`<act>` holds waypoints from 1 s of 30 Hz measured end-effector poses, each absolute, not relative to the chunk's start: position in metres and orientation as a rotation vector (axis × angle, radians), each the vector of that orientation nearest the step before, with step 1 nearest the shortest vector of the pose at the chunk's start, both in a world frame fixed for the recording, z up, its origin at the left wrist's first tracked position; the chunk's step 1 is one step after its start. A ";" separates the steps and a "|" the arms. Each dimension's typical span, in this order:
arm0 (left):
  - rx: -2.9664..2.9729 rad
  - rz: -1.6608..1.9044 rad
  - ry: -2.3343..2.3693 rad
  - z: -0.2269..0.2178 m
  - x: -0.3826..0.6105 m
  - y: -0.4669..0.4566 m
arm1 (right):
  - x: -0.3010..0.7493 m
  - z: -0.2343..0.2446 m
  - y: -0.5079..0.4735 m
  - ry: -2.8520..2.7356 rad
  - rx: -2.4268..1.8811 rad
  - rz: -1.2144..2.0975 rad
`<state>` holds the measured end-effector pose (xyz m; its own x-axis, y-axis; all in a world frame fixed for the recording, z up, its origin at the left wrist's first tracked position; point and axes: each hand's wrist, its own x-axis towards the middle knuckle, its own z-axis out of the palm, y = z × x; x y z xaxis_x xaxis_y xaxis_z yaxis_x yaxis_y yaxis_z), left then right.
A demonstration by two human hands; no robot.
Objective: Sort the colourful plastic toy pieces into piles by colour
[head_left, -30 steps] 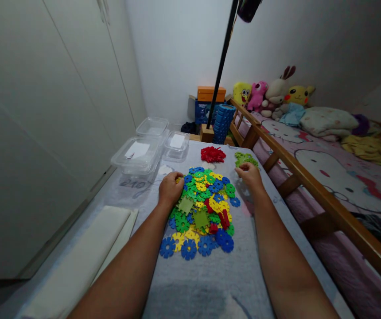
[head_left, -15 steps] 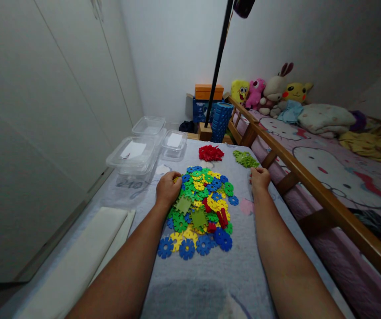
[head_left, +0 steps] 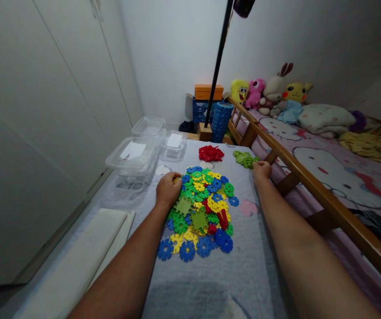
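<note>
Light-green plastic pieces [head_left: 243,158] lie in a small heap near the far right corner of a cloth-covered bench [head_left: 243,270], with the right hand [head_left: 262,170] at the heap's right end. The fingers of that grip are bent and bunched near the pieces; whether they are closed on one cannot be told.

Across the bench, the left hand [head_left: 168,189] rests against the upper left side of a multicoloured pile [head_left: 204,206] of notched discs, olive square plates [head_left: 199,219] and red parts. Its fingers curl, with a bit of yellow at the thumb and forefinger; whether that grip is clamped on the piece cannot be told.

Red pieces [head_left: 211,153] form another heap near the far edge, left of the green one. See-through containers [head_left: 134,155] stand toward the far left corner, and a folded white sheet [head_left: 80,248] lies along the left edge. A wooden bed rail [head_left: 310,184] runs close beside the right edge, leaving little room outside the right arm. Cloth with a pink patch [head_left: 249,207] stretches between the pile and that edge, and more cloth reaches toward the near side.
</note>
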<state>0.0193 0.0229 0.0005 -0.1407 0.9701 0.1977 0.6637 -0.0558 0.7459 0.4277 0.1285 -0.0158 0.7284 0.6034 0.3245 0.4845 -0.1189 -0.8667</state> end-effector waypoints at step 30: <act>1.749 1.046 1.820 0.003 0.019 0.022 | 0.434 0.013 0.163 -1.055 -1.955 0.069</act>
